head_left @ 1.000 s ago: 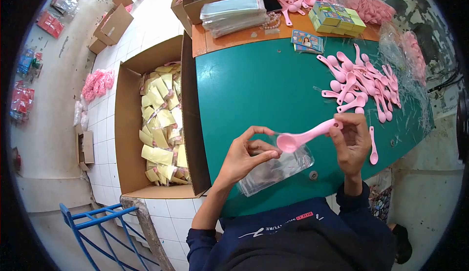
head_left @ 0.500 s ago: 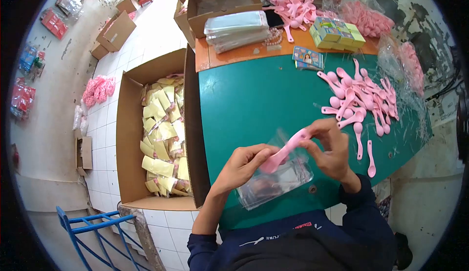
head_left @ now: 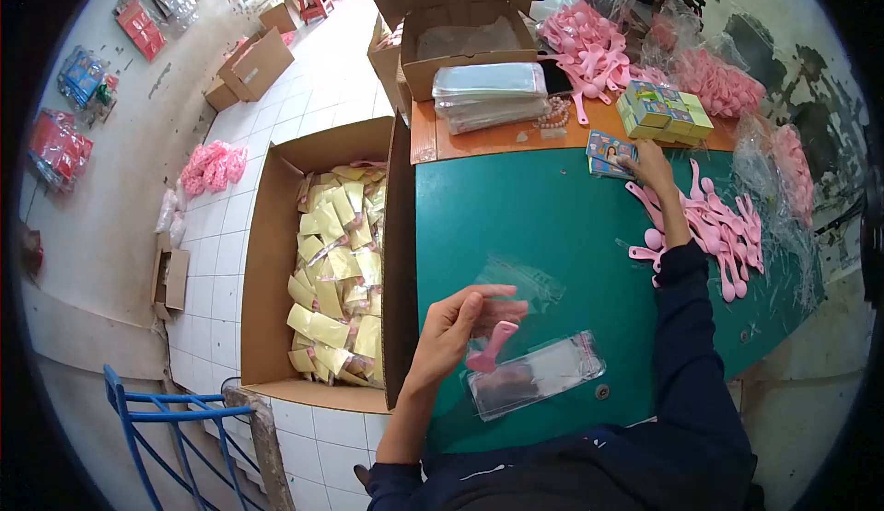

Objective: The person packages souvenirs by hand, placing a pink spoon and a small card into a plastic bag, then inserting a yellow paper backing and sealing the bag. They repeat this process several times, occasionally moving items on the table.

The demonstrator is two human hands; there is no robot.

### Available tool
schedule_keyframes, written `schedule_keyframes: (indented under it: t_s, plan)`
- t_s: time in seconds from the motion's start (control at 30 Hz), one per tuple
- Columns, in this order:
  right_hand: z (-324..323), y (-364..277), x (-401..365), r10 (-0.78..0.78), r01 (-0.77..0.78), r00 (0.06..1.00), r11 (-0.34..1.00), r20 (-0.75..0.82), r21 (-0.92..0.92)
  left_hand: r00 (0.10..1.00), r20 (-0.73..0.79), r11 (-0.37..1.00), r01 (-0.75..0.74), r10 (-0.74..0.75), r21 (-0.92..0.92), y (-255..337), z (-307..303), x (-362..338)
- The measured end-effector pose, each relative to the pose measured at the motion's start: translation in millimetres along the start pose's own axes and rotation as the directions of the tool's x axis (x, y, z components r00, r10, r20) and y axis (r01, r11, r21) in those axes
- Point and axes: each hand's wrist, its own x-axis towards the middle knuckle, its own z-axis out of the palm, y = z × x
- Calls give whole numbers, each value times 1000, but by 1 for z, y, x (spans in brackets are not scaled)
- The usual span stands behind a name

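A pink spoon [head_left: 493, 345] lies inside a clear plastic bag [head_left: 520, 295] that my left hand [head_left: 451, 331] grips near the front of the green table. Just beyond the front edge, a stack of clear bags [head_left: 543, 370] lies flat beside it. My right hand [head_left: 650, 167] reaches to the small stack of printed cards [head_left: 608, 150] at the back, its fingertips on their right edge. More pink spoons [head_left: 714, 226] are piled to the right of my right forearm.
A large cardboard box [head_left: 262, 276] holding many yellow-carded packets stands left of the table. On the orange surface are stacked clear bags [head_left: 488, 92], an open carton [head_left: 465, 64], card stacks [head_left: 663, 110] and pink spoon heaps [head_left: 589, 41]. A blue metal frame [head_left: 180, 414] stands front left.
My right hand has let go of the spoon and moved up to the printed cards. The spoon is now in the bag at my left hand. The whole view has shifted.
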Motion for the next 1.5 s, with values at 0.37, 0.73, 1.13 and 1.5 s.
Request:
schedule_keyframes:
  t_s: [0.37,0.73,1.13,1.5]
  plan:
    - [-100,-104,-87,-199,-7,974,455,109,891,993,37,990,112,-115,85,0,-2,15]
    - [-161,-160,-166,-315,210,949,656,9,725,992,22,983,124,-128,139,-1,9,26]
    - [-140,-171,-168,-637,277,700,658,321,701,978,124,785,58,-169,617,0,31,30]
    - [-109,-165,-163,-445,-40,814,598,373,801,987,159,791,-112,19,602,-14,-22,14]
